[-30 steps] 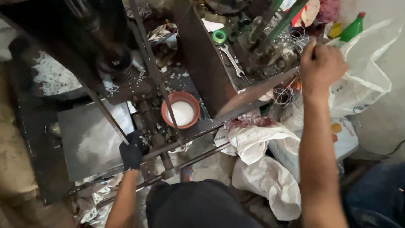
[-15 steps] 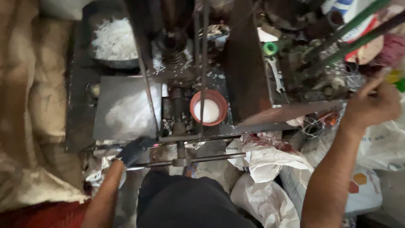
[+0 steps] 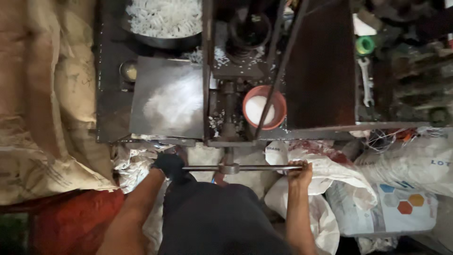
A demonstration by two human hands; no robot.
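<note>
Grey steel crossbar handle [image 3: 236,167], a thin round rod, lies straight across in front of us, just below the front edge of the dark metal press machine [image 3: 321,71]. Its long axis runs left to right, and a central hub joins it to a vertical screw shaft [image 3: 229,113] that rises into the machine. We grip it at both ends: our left hand [image 3: 169,164], in a dark glove, is closed around the left end, and our bare right hand [image 3: 299,171] is wrapped around the right end. Both hands sit at about the same distance from the hub, so neither is nearer.

Beyond the bar, a round terracotta-coloured bowl of white powder [image 3: 264,107] rests on the machine just right of the shaft, and a flat grey metal plate dusted white [image 3: 167,104] lies to the left. A dark pan of white pieces [image 3: 163,21] sits further back.

At right, a white plastic sack with coloured hexagon marks [image 3: 401,205] lies on crumpled white bags [image 3: 330,170]. Brown burlap sacks [image 3: 47,94] are heaped at left, above a red sack [image 3: 71,222].
</note>
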